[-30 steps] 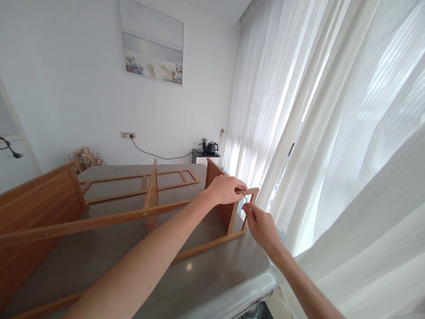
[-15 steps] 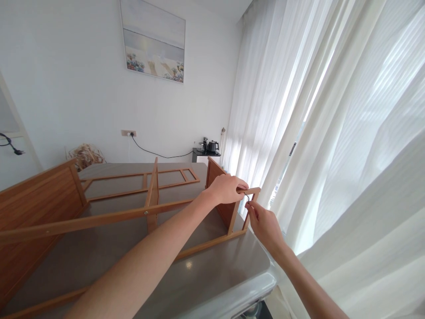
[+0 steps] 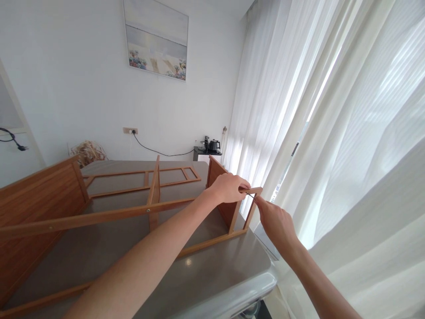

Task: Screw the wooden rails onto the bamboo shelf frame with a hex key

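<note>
A wooden shelf frame [image 3: 116,215] lies on its side, with brown panels standing upright between its upper and lower side rails. My left hand [image 3: 229,188] is closed around the upper rail near its right end, and its fingertips hide the joint there. Between my hands runs a thin dark hex key [image 3: 251,195], its far end by my left fingertips. My right hand [image 3: 275,221] pinches the other end of the key beside the frame's end post [image 3: 251,212]. Whether the key's tip sits in a screw is hidden.
The frame rests on a grey-covered table [image 3: 226,270] with a rounded front corner. White curtains [image 3: 332,155] hang close on the right. A black kettle [image 3: 214,145] stands on a small cabinet at the back, its cord running to a wall socket [image 3: 130,130].
My right hand has swung up and slightly right, turning the hex key's free arm from hanging down to pointing right. My left hand keeps its place on the rail.
</note>
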Demonstrator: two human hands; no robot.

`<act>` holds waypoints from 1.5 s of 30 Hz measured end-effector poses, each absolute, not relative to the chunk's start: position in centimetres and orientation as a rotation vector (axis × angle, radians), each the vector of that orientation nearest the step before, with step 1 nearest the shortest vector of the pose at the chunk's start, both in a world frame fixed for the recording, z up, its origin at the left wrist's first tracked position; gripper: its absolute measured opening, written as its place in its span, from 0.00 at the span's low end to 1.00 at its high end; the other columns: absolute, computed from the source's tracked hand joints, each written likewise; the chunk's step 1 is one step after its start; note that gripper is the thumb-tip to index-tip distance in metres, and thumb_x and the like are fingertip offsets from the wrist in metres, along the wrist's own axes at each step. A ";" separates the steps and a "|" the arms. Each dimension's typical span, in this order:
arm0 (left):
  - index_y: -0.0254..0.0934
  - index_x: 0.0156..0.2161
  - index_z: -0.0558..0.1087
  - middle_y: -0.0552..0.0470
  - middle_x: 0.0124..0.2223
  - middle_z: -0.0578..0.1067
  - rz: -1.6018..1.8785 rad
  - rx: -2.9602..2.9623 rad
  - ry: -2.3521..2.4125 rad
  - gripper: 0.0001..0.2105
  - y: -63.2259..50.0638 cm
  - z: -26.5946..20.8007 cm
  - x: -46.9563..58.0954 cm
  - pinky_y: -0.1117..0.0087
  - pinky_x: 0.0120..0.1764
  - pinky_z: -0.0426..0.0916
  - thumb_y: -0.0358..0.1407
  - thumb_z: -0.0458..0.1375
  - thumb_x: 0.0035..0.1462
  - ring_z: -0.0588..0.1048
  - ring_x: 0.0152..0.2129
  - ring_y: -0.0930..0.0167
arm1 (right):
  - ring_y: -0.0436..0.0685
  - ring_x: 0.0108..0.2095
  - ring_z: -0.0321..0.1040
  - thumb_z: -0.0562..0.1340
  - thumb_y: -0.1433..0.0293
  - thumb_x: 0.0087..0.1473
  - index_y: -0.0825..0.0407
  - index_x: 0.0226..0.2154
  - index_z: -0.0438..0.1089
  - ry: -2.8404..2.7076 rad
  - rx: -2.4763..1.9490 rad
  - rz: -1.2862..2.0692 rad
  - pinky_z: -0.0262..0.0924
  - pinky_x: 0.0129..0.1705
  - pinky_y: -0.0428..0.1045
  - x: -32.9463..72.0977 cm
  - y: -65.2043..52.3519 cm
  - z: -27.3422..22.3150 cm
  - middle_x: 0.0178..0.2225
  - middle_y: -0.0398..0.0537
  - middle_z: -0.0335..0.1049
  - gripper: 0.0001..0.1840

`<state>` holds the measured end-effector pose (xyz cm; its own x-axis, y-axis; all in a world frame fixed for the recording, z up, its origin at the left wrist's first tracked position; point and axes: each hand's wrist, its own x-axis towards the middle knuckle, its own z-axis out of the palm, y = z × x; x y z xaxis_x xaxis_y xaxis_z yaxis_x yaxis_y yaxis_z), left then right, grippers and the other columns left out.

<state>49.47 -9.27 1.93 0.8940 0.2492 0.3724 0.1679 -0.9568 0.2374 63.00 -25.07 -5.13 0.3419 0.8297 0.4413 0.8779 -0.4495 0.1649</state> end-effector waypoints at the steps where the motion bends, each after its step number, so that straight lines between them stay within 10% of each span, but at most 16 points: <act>1: 0.51 0.49 0.79 0.61 0.47 0.82 0.605 2.862 0.315 0.17 -9.3 1.9 49.5 0.66 0.47 0.71 0.37 0.57 0.55 0.79 0.43 0.65 | 0.50 0.20 0.60 0.48 0.83 0.60 0.47 0.48 0.65 -1.588 -2.510 -0.752 0.36 0.24 0.48 63.1 -25.0 -5.1 0.25 0.41 0.66 0.21; 9: 0.51 0.46 0.80 0.61 0.45 0.83 0.615 2.854 0.312 0.14 -9.2 1.8 49.5 0.66 0.45 0.71 0.38 0.57 0.56 0.79 0.43 0.65 | 0.51 0.20 0.59 0.47 0.84 0.58 0.49 0.49 0.66 -1.606 -2.552 -0.806 0.36 0.24 0.49 63.6 -24.8 -4.9 0.26 0.44 0.66 0.24; 19: 0.51 0.49 0.79 0.61 0.47 0.82 0.598 2.846 0.320 0.16 -9.2 1.8 49.5 0.67 0.49 0.71 0.37 0.57 0.56 0.79 0.45 0.65 | 0.52 0.19 0.55 0.50 0.53 0.64 0.46 0.29 0.64 -1.336 -1.994 0.138 0.46 0.26 0.48 61.6 -24.0 -5.7 0.17 0.38 0.57 0.20; 31: 0.51 0.51 0.77 0.61 0.49 0.82 0.577 2.847 0.351 0.20 -9.1 1.7 49.7 0.67 0.52 0.70 0.37 0.58 0.53 0.78 0.48 0.65 | 0.45 0.16 0.49 0.60 0.39 0.53 0.50 0.36 0.68 -1.093 -1.536 0.758 0.42 0.21 0.45 60.1 -24.0 -5.5 0.17 0.31 0.50 0.30; 45: 0.51 0.53 0.77 0.61 0.50 0.81 0.583 2.890 0.320 0.21 -9.2 2.0 49.3 0.66 0.48 0.71 0.36 0.57 0.54 0.79 0.47 0.64 | 0.54 0.21 0.55 0.47 0.54 0.68 0.45 0.37 0.68 -1.348 -2.071 -0.137 0.42 0.28 0.49 61.9 -24.1 -7.1 0.20 0.40 0.61 0.20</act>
<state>49.35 -9.17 1.98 0.9002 0.2433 0.3611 0.1744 -0.9614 0.2130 61.93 -24.12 -7.09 0.4646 0.7798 0.4196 0.8484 -0.2562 -0.4632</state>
